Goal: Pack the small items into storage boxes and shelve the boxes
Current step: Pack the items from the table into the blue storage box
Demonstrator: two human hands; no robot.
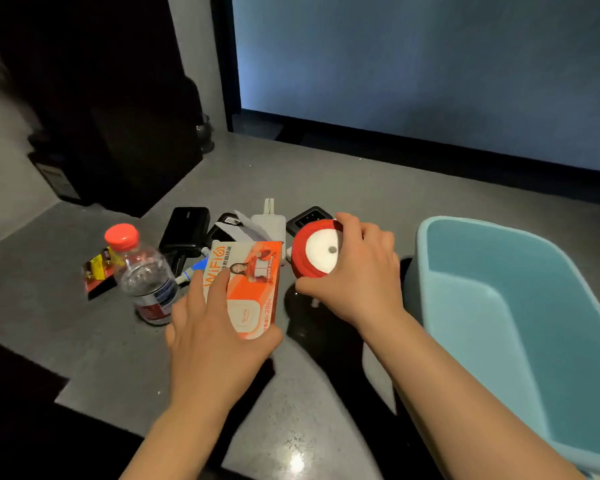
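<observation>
Packing barely begun: blue storage box (520, 306) at 3 o'clock appears empty. Right hand (357, 271) grips red ribbon spool (317, 249); left hand (215, 327) grasps orange WiFi box (253, 289). Bottle (142, 271) and others remain on counter (125, 348) at 10 o'clock; no shelving done

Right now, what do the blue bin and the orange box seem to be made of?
Blue bin: probably plastic, matte; smooth moulded walls, rounded corners. Orange box: probably printed cardboard, slightly glossy; sharp folded edges, printed graphics. The left hand holds it.

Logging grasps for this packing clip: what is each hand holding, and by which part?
Right hand grips the red ribbon spool by its rim. Left hand holds the orange-and-white cardboard WiFi box at its near end.
</observation>
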